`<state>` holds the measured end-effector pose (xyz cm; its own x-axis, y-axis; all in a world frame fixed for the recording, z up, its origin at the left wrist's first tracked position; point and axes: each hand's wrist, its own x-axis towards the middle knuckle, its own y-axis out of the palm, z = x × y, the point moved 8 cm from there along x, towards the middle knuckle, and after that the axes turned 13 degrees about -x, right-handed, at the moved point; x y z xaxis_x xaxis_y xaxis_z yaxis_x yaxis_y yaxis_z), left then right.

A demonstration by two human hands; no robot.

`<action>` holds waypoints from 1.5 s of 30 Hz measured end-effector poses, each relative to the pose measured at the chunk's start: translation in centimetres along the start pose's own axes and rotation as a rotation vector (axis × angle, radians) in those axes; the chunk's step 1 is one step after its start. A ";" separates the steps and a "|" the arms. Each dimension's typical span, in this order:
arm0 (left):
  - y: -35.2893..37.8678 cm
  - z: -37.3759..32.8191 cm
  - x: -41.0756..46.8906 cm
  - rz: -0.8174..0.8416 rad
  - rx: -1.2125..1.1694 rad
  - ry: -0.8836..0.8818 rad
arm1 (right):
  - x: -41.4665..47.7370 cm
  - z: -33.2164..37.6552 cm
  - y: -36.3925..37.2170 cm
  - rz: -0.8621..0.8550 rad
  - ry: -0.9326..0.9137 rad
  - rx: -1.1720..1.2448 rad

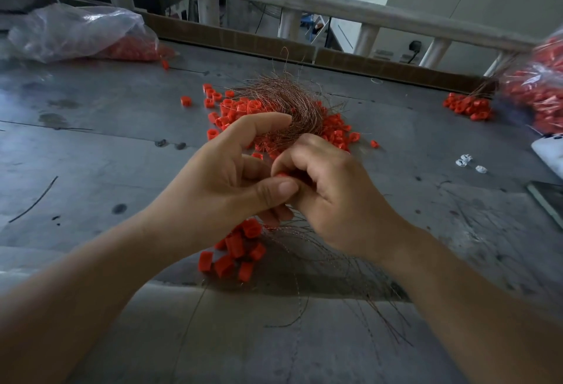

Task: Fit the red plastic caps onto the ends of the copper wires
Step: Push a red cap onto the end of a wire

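My left hand (pixel 231 176) and my right hand (pixel 329 194) meet over the middle of the grey table (pixel 106 146). Between my left thumb and my right fingertips a red plastic cap (pixel 281 174) is pinched; only its top edge shows. A tangled bundle of copper wires (pixel 292 106) rises behind my left forefinger, over a heap of loose red caps (pixel 240 109). Below my hands hang several capped wires (pixel 240 249), their thin strands (pixel 350 286) trailing over the table's front edge.
A clear plastic bag of red caps (pixel 91 36) lies at the back left. Another bag of capped wires (pixel 539 91) sits at the far right, with a small cap pile (pixel 469 106) beside it. Two white clips (pixel 469 162) lie right of centre. A railing (pixel 304 0) runs behind the table.
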<state>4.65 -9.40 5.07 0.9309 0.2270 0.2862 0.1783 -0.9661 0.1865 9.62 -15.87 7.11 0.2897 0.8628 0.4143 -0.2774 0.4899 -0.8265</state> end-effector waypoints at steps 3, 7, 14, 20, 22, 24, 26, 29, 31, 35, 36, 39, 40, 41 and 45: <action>0.0 -0.1 -0.2 0.010 0.007 0.023 | -0.2 0.3 -0.1 -0.031 -0.007 0.005; 0.1 0.0 -0.3 0.013 0.018 0.017 | -0.3 0.2 0.0 -0.031 0.006 0.019; -0.4 0.3 0.2 -0.033 -0.078 -0.039 | -0.3 -0.6 -0.7 -0.093 0.077 0.096; -1.1 0.2 0.4 -0.064 -0.120 -0.059 | -0.2 -1.2 -1.2 -0.098 0.102 0.160; -1.6 -0.2 0.5 -0.092 -0.160 -0.047 | -0.2 -1.4 -1.1 -0.056 0.123 0.194; -2.1 -0.6 0.6 -0.117 -0.229 -0.031 | -0.2 -1.5 -1.1 -0.033 0.135 0.198; -2.2 -0.8 0.6 -0.125 -0.295 -0.022 | -0.1 -1.6 -1.1 -0.048 0.136 0.169; -2.1 -0.8 0.6 -0.117 -0.338 -0.030 | -0.2 -1.5 -1.8 -0.124 0.120 0.076; -2.0 -0.8 0.6 -0.100 -0.337 -0.032 | -0.3 -1.2 -2.3 -0.153 0.095 0.005; -1.8 -0.7 0.6 -0.068 -0.318 -0.039 | -0.3 -1.2 -2.6 -0.160 0.089 -0.098; -1.8 -0.8 0.6 -0.074 -0.317 -0.035 | -0.3 -1.2 -2.6 -0.152 0.093 -0.111; -2.5 -1.2 0.6 -0.136 -0.291 -0.005 | -0.4 -1.3 -2.9 -0.136 0.115 -0.109; -2.9 -1.4 0.6 -0.165 -0.279 0.008 | -0.4 -1.4 -3.0 -0.137 0.124 -0.107; -3.3 -1.5 0.6 -0.194 -0.269 0.020 | -0.4 -1.5 -3.1 -0.139 0.130 -0.109; -4.3 -1.6 0.5 -0.295 -0.201 0.039 | -0.4 -1.5 -3.1 -0.135 0.126 -0.126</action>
<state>3.85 -4.96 5.95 0.8352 0.5007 0.2276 0.3675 -0.8159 0.4463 11.70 -17.87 8.93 0.4311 0.7641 0.4799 -0.1141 0.5737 -0.8111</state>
